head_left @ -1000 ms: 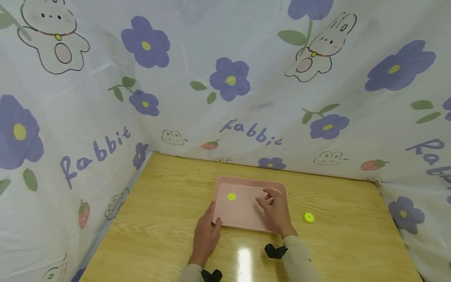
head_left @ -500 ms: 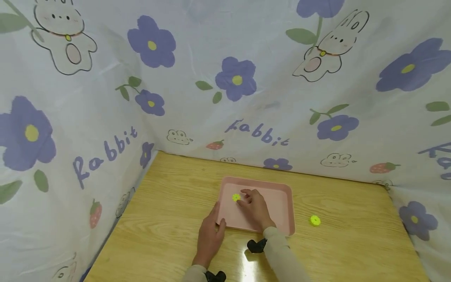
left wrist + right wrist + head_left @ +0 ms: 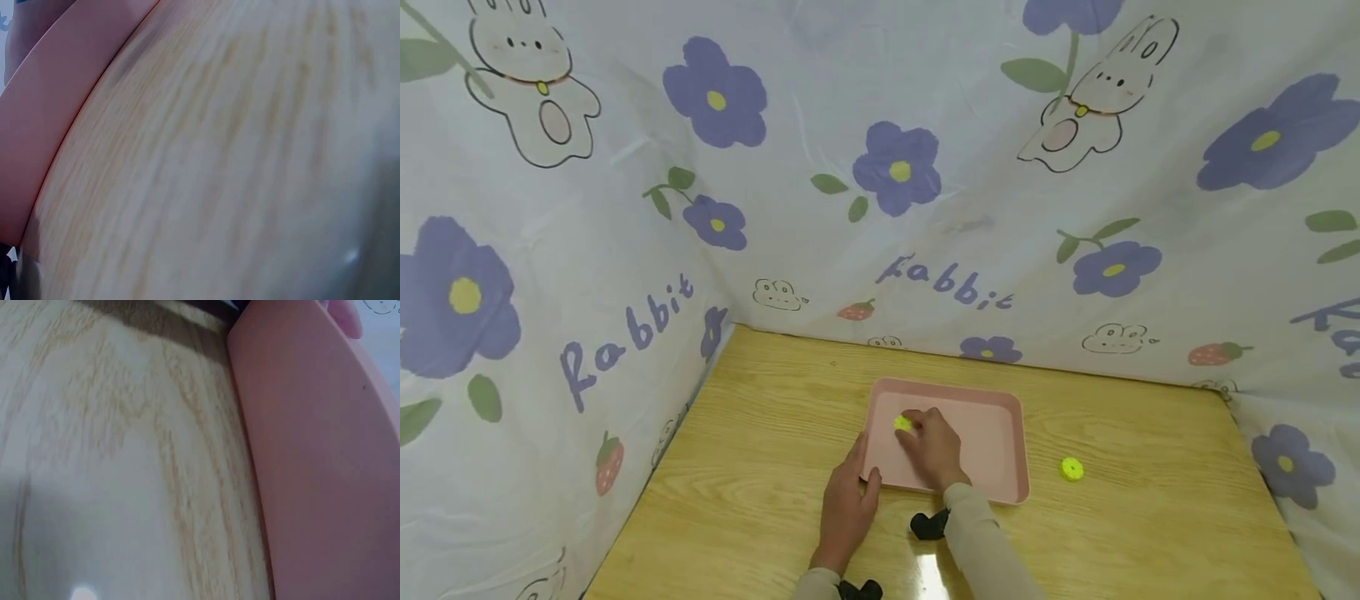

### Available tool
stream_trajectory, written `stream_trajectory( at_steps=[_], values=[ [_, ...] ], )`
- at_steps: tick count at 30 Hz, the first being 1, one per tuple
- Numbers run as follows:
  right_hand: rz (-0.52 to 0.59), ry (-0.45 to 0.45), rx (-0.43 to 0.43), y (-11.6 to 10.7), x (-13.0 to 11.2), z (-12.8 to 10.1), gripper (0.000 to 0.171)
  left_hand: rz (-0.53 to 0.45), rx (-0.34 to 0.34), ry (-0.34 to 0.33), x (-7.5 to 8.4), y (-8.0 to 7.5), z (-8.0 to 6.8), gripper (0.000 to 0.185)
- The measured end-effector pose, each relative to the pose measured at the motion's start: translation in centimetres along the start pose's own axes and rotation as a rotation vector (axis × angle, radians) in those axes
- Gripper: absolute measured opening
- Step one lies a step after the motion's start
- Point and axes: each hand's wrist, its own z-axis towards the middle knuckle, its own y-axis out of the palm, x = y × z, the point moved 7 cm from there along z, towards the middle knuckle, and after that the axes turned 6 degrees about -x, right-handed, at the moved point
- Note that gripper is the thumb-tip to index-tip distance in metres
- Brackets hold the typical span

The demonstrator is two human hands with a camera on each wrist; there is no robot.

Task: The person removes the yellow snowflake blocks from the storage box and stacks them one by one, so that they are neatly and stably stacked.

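A shallow pink tray [image 3: 992,446] lies on the wooden table. My left hand [image 3: 846,504] holds its front left corner, the thumb at the front rim and the fingers along the left side. Inside the tray, toward its left, is a small fluorescent-yellow round piece [image 3: 901,423] with a notched edge. My right hand [image 3: 932,448] reaches over the front rim and has thumb and fingertips around this piece, partly covering it. A similar yellow disc [image 3: 1072,469] with a small centre hole lies on the table right of the tray. Both wrist views show mainly tabletop and the tray's outer wall [image 3: 312,437].
The wood-grain table [image 3: 760,467] ends at a white cloth [image 3: 820,250] printed with rabbits and flowers, which hangs at the back and both sides. Black wrist devices [image 3: 929,525] sit at the cuffs of both light sleeves.
My right hand has moved left across the tray to the yellow piece, its fingers closing around it. The left hand stays at the tray corner. The disc on the table has stayed put.
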Motion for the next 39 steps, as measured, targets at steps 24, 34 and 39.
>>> stream_trajectory(
  at_steps=[24, 34, 39],
  values=[
    [0.147, -0.045, -0.032, -1.1, 0.3, -0.7, 0.036, -0.011, -0.017, -0.031, 0.4, -0.1, 0.1, 0.059],
    [0.2, -0.008, -0.121, -1.3, 1.0, -0.8, 0.039, 0.009, 0.001, -0.02, 0.3, 0.0, 0.1, 0.06],
    [0.208, 0.005, -0.15, -1.3, 1.2, -0.7, 0.039, 0.009, -0.008, -0.027, 0.3, 0.0, 0.2, 0.06]
  ],
)
